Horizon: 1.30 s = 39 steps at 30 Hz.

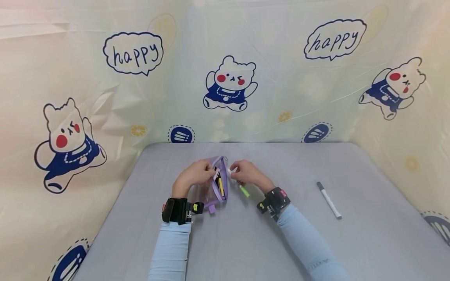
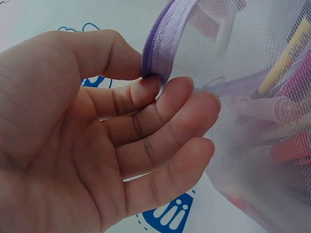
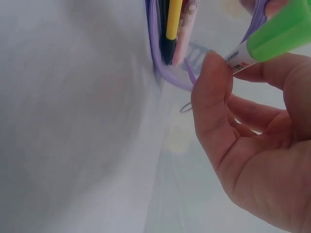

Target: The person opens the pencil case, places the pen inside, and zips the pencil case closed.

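Observation:
A purple-edged mesh pencil pouch [image 1: 206, 191] lies on the table with its zipped mouth open toward the right. Pens show inside, among them a yellow one [image 1: 220, 186] and a pink one [image 3: 186, 31]. My left hand [image 1: 197, 173] pinches the pouch's zipper edge [image 2: 163, 43] between thumb and index finger, the other fingers lying against the mesh. Just right of the mouth, my right hand [image 1: 247, 173] pinches a marker with a white barrel and a green cap [image 3: 279, 33]. Its capped end points toward me; the fingers cover part of the barrel.
A white marker with grey ends [image 1: 329, 200] lies on the grey table [image 1: 263, 249] to the right. A printed cloth [image 1: 281, 86] hangs behind and at the sides. A purple tab [image 1: 211, 209] sticks out from the pouch's near end.

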{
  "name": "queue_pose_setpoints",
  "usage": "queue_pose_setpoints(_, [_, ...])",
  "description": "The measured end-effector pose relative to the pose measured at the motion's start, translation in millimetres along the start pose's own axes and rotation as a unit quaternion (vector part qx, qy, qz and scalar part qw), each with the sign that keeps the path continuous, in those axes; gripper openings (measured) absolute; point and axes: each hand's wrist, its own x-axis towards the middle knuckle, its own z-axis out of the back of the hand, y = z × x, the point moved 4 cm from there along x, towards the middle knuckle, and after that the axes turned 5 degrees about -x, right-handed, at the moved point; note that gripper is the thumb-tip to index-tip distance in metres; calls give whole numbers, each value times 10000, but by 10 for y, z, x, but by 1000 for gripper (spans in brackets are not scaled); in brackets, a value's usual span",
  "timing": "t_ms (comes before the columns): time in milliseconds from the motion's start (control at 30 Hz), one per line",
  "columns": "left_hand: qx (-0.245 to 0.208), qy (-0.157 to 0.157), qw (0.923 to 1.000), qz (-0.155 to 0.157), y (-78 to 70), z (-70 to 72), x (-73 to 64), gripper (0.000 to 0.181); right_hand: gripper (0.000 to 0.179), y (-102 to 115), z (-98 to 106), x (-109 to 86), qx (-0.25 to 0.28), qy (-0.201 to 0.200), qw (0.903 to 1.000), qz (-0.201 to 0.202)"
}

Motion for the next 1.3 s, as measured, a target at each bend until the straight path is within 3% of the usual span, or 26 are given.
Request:
queue_pose_setpoints(600, [-18,8,10000,-26,19,9,22,15,34,211,-139,204,331,-56,9991,258])
queue_pose_setpoints(933, [-21,2,10000,-84,24,5,-6,14,33,274,-267,277,586,-242,9979,133])
queue_pose_setpoints(1300, [-124,-36,9999,-33,17,13,-24,15,12,315,-389,347,1202,-429,9918,29])
